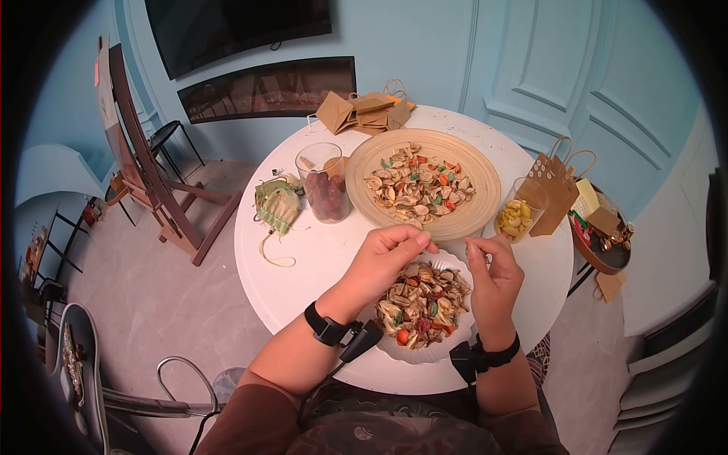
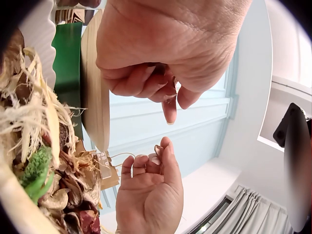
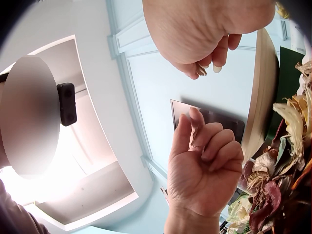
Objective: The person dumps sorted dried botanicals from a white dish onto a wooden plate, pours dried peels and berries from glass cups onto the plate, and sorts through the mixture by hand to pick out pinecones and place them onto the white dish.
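Note:
Above a white fluted plate (image 1: 415,355) of mixed dried petals (image 1: 425,303), both hands are held a little apart. The left hand (image 1: 379,262) pinches a small brown dried piece (image 3: 196,134) between thumb and forefinger, its other fingers curled. Another small brown piece (image 2: 158,150) is pinched in the fingertips of the right hand (image 1: 497,280). In the left wrist view the left hand (image 2: 170,44) is large at the top, the right hand (image 2: 150,204) below it. Dried petals also lie in a wide round wooden tray (image 1: 356,178) just beyond the hands.
On the round white table (image 1: 280,280) stand a glass of dark red pieces (image 1: 326,197), a glass of yellow pieces (image 1: 516,220), green pouches (image 1: 277,205) and brown paper bags (image 1: 557,182). More paper bags (image 1: 371,110) lie at the back. A side tray (image 1: 607,258) is at the right.

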`<state>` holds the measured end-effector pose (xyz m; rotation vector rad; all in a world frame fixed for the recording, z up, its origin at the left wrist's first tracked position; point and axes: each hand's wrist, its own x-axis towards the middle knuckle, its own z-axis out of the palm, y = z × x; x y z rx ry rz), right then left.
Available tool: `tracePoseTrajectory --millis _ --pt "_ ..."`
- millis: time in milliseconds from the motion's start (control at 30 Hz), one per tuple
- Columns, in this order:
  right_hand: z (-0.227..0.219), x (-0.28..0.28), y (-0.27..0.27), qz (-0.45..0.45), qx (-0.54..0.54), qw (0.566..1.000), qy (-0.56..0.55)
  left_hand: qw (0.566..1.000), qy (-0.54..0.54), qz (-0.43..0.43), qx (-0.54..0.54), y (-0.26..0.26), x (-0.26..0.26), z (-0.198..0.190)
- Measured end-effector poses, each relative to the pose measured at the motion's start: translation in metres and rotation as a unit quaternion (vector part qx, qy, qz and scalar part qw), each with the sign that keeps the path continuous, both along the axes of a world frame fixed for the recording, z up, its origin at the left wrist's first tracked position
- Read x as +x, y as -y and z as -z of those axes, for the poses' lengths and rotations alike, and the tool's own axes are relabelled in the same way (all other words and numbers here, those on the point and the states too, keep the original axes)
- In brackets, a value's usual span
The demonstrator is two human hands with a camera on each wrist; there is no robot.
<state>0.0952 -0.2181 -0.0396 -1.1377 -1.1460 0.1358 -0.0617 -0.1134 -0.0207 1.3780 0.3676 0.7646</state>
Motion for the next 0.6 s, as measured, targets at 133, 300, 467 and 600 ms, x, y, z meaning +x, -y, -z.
tracePoseTrajectory --millis 133,300,467,600 --pt "0.0003 -0.0003 0.0001 -0.006 0.006 1.000 -0.005 0.999 -0.008 0.021 0.023 -0.0064 -0.0012 0.0095" --pt "-0.0015 -0.0013 0.0012 -0.017 0.008 0.999 0.026 0.998 0.006 0.029 0.051 -0.0062 -0.0004 0.0097" --pt "-0.0021 -0.0030 0.0019 -0.028 0.000 0.999 0.019 0.997 0.036 0.061 0.010 -0.0054 -0.0014 0.0062" --pt "0.0008 -0.0021 0.0009 -0.032 0.001 0.999 0.027 0.998 0.037 0.052 -0.012 -0.0039 0.0000 0.0047"
